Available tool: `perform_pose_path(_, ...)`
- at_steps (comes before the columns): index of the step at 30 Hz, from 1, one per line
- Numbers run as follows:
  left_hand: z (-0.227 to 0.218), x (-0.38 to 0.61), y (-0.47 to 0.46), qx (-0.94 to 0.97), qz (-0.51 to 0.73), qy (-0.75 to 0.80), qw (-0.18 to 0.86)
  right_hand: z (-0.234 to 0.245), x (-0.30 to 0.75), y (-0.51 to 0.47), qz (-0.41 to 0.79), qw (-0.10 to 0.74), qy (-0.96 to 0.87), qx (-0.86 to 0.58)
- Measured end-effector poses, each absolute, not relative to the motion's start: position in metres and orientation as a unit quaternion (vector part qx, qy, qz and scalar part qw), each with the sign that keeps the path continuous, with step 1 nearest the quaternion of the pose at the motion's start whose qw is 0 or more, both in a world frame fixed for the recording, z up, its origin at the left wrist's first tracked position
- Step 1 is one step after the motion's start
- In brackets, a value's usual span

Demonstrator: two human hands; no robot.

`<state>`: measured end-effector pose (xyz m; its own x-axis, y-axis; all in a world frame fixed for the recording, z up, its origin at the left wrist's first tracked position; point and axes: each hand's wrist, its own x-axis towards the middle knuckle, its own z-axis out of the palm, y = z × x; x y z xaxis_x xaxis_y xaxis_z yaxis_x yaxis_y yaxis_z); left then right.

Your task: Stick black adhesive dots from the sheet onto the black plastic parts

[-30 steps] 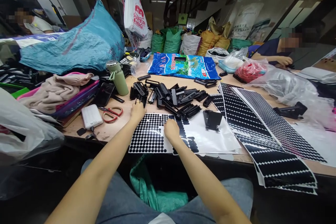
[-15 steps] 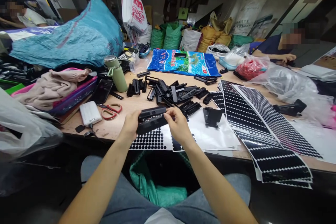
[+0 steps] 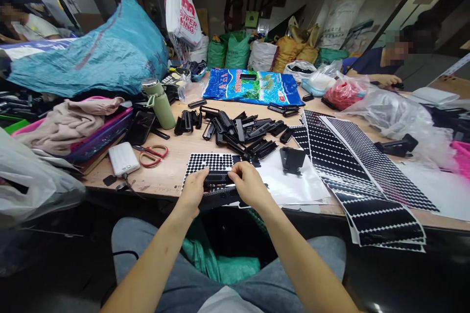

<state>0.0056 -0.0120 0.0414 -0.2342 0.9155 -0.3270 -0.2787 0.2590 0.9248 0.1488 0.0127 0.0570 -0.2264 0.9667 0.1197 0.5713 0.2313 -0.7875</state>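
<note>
A long black plastic part (image 3: 219, 197), with an open frame-like middle, is held low over the table's front edge. My left hand (image 3: 193, 190) grips its left end, fingers closed around it. The fingers of my right hand (image 3: 250, 185) pinch the upper right side; whether a small sticker is also in that pinch is hidden. Behind the part lies a white sheet of round black stickers (image 3: 210, 161), partly covered by my hands. Beyond it is a heap of similar black parts (image 3: 240, 129). A black bracket-like piece (image 3: 293, 159) stands on white paper to the right.
Sheets of black stickers (image 3: 340, 166) overhang the front edge at right. Scissors (image 3: 153, 155), a power bank (image 3: 124, 159), a phone (image 3: 141, 127) and a green bottle (image 3: 161, 105) sit at left. A blue printed bag (image 3: 253, 87) lies behind the heap. Two people sit at the far sides.
Both hands have come down and nearer to me with the black part, which has been tilted. The sticker sheet behind it shows more. The view has shifted slightly.
</note>
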Motion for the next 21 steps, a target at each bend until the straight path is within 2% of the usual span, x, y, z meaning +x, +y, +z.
perform_pose_path(11,0.039,0.011,-0.016,0.280,0.539,0.584,0.538,0.059,0.154,0.009,0.330,0.293,-0.718,-0.538)
perform_pose_path(21,0.034,0.015,-0.015,0.277,0.537,0.592,0.533,0.048,0.154,0.007,0.323,0.312,-0.715,-0.535)
